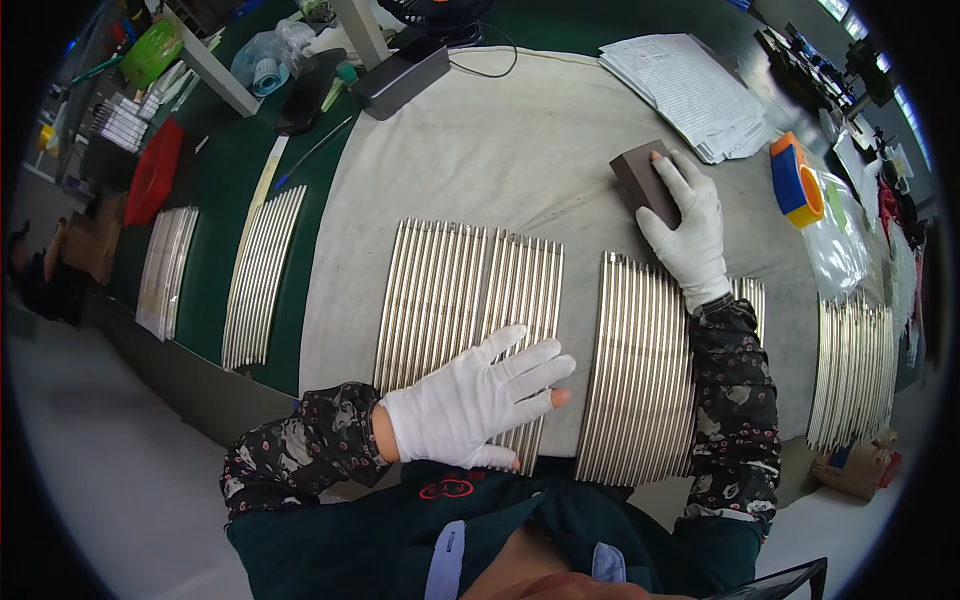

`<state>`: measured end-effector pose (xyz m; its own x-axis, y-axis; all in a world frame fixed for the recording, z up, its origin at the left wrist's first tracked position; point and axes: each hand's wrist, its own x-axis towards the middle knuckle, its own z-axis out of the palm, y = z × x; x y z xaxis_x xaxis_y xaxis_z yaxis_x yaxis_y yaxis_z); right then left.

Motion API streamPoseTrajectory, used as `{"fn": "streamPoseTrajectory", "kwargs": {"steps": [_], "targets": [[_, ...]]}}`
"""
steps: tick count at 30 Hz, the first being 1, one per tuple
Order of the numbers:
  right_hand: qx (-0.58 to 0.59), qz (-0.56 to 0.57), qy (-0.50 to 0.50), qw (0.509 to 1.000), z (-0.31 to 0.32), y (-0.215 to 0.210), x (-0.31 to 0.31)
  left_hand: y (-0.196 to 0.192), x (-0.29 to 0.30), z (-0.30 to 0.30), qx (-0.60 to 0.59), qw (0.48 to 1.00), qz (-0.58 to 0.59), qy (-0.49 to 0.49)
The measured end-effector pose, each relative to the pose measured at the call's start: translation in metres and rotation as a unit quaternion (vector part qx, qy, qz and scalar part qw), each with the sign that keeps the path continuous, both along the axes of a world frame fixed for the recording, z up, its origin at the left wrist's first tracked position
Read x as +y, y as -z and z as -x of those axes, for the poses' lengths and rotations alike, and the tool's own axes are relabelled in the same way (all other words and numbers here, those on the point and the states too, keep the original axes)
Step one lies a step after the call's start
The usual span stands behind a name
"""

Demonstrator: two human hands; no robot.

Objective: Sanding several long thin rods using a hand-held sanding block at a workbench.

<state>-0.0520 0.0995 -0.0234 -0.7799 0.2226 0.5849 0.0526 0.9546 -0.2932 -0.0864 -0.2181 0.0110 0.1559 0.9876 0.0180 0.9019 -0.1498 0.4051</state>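
Observation:
My left hand [465, 405], in a white glove with some bare fingertips, lies palm down with fingers spread over the near part of slim silvery metal tubes. These tubes are laid side by side in a left row [432, 290] and an adjoining row [525, 285]. Farther off to the right, my gloved right hand [690, 225] grips a brown rectangular block [632, 182], thumb and fingers along its sides. Beneath my right forearm is another row of tubes [635, 370], partly covered by the sleeve.
A pale cloth [440, 150] covers the bench. More tubes lie at the left [262, 280] and at the right [850, 370]. Behind are a dark box [405, 80] and a stack of papers [690, 95]. An orange-and-blue object [797, 180] and a red tray [155, 170] flank the cloth.

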Motion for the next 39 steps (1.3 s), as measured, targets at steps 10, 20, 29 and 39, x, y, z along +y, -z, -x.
{"fn": "streamPoseTrajectory", "kwargs": {"steps": [10, 20, 29, 39], "targets": [[-0.003, 0.010, 0.005, 1.000, 0.000, -0.003, -0.002, -0.006, 0.004, -0.003, 0.025, 0.999, 0.038, 0.002], [0.020, 0.084, 0.030, 0.996, -0.050, -0.043, 0.030, -0.029, 0.049, -0.012, -0.002, 0.998, -0.016, 0.066], [0.032, 0.296, 0.111, 0.948, -0.158, -0.014, 0.104, -0.003, 0.065, -0.022, -0.018, 0.991, -0.003, 0.130], [0.115, 0.465, 0.055, 0.876, -0.193, 0.026, 0.133, -0.012, 0.047, -0.017, -0.042, 0.997, -0.008, 0.068]]}}
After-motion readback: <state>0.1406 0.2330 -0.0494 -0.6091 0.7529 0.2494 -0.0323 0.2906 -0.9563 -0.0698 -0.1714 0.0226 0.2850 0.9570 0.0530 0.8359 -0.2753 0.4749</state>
